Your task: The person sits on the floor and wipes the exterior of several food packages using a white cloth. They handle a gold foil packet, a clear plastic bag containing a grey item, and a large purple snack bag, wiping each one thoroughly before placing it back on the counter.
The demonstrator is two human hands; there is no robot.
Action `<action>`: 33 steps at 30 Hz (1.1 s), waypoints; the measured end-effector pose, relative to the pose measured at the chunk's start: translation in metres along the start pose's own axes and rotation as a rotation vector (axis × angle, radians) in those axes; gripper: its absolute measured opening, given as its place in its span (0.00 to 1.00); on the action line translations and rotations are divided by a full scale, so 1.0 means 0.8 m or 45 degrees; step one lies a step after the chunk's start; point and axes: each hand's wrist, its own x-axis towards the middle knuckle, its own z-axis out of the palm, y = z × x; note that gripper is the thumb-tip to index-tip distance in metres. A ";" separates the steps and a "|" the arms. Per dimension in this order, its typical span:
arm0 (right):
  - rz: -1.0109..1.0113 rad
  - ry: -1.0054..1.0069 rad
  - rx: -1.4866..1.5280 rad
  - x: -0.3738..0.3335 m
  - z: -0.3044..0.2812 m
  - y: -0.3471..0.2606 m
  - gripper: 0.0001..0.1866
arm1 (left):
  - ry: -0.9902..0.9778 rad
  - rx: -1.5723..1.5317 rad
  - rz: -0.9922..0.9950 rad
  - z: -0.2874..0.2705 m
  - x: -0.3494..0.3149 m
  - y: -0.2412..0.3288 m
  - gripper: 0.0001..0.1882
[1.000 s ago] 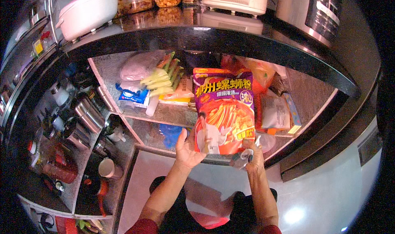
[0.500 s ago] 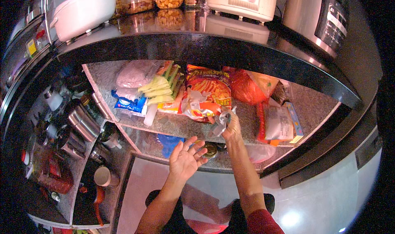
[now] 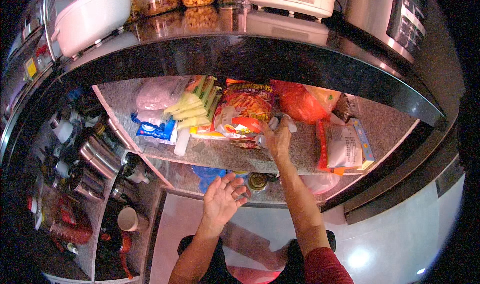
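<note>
My right hand [image 3: 278, 140] reaches over the shelf, its fingers closed round a small crumpled silvery-grey packet [image 3: 274, 123] that is mostly hidden by them. Just left of it lies a red and orange food packet [image 3: 245, 106] with a noodle-like picture. A white and orange wrapper [image 3: 237, 125] lies at the front of that packet. My left hand [image 3: 222, 201] hangs below the shelf's front edge, palm up and fingers spread, holding nothing. Farther right on the shelf sit a red plastic bag [image 3: 305, 104] and a white packet with red edges [image 3: 344, 144].
Yellow-green packets [image 3: 192, 106], a clear bag of pinkish contents [image 3: 160, 91] and a blue and white packet [image 3: 157, 128] fill the shelf's left. The dark countertop [image 3: 240, 54] overhangs it. Steel containers [image 3: 100, 154] and a beige cup [image 3: 131, 219] stand on side shelves.
My right hand has moved deeper over the shelf, with the silvery packet now more hidden by its fingers. My left hand has dropped slightly and stays open.
</note>
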 end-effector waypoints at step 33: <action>-0.305 -0.016 -0.423 -0.020 -0.118 -0.096 0.14 | 0.437 0.226 -0.140 0.002 0.007 -0.027 0.11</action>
